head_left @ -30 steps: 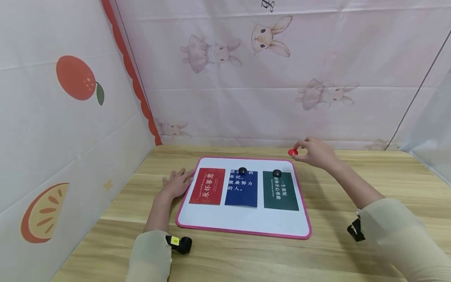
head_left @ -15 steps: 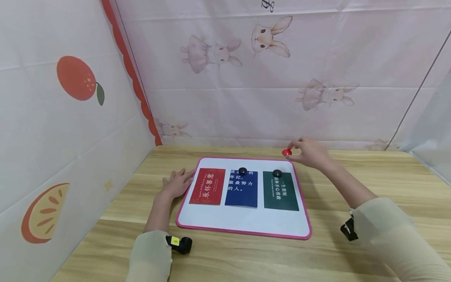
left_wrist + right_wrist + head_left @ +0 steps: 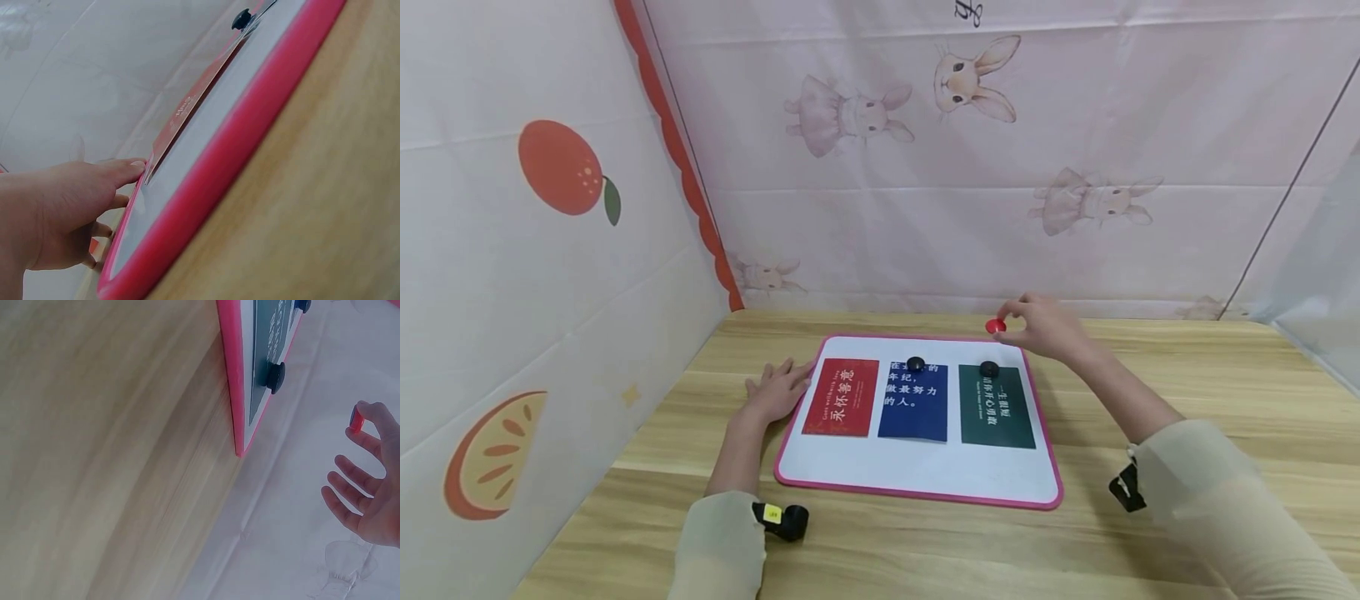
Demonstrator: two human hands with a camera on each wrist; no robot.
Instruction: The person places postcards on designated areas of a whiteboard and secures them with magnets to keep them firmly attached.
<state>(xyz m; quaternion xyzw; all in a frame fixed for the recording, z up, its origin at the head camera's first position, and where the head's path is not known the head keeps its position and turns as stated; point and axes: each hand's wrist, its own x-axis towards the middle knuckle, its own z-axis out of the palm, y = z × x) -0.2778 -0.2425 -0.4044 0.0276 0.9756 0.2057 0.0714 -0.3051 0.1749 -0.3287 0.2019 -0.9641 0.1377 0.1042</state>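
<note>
A whiteboard with a pink rim lies on the wooden table, bearing a red card, a blue card and a green card. One black round magnet sits on the blue card's top edge; another black magnet sits on the green card's. My right hand pinches a red round magnet between thumb and forefinger, above the board's far edge; its other fingers are spread in the right wrist view. My left hand rests at the board's left edge, fingers extended, thumb touching the rim.
Behind the wooden table hangs a pale pink cloth printed with rabbits. A white cloth with fruit prints borders the left side. Each wrist wears a black camera strap, one of them at the left sleeve.
My right hand has moved left along the board's far edge, carrying the red magnet. The left hand, the cards and the black magnets have stayed in place.
</note>
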